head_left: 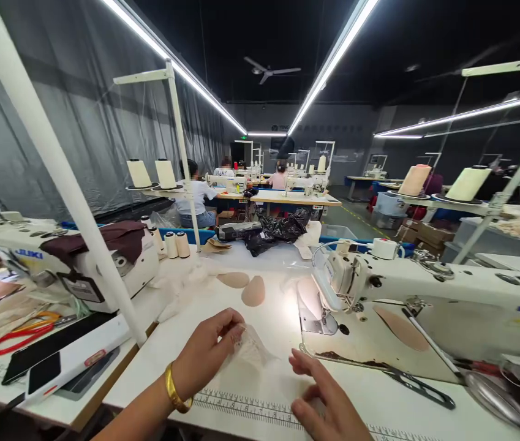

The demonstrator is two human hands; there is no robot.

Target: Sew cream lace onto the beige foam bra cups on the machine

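My left hand (pixel 216 346), with a gold bangle at the wrist, pinches a piece of thin, sheer whitish fabric (pixel 255 346) between thumb and fingers. The fabric hangs to the right, just above the white table (pixel 250 383). To the right of it my right hand (pixel 319 392) is held with fingers apart and nothing in them. Beyond the left hand lie two beige teardrop-shaped pads (pixel 253 291). A sewing machine (pixel 342 278) stands at the right, its needle area lit, with another beige piece (pixel 402 329) on its bed.
A measuring tape (pixel 250 409) runs along the table's front edge. Black scissors-like snips (pixel 420 389) lie at the right. Red-handled scissors (pixel 18 340) and a white device (pixel 76 361) are at the left. A black plastic bag (pixel 278 233) sits at the back; people work at machines beyond.
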